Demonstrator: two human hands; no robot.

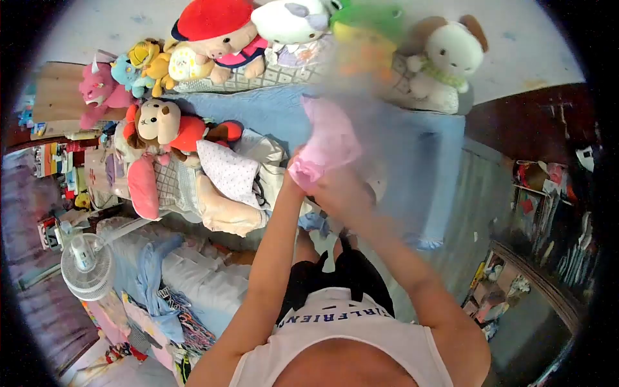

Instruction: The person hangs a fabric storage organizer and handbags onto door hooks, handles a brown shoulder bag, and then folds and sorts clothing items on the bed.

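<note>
A pink piece of cloth (332,132), perhaps a small garment, is held up in front of me over the blue bed cover. My left hand (296,174) is closed on its lower left end, where the cloth bunches up. Beside it, my right hand (336,192) is closed against the same bunched end; a hazy smear in the picture blurs its fingers. Left of my hands lies a pile of clothes, with a white dotted cloth (229,173) on top and a peach-coloured cloth (222,208) below it.
The blue bed cover (258,106) spreads beneath the cloth. Several plush toys line the wall, among them a pig in a red hat (222,39) and a white dog (454,51). A red-dressed plush (187,132) lies left. A white fan (87,264) stands lower left.
</note>
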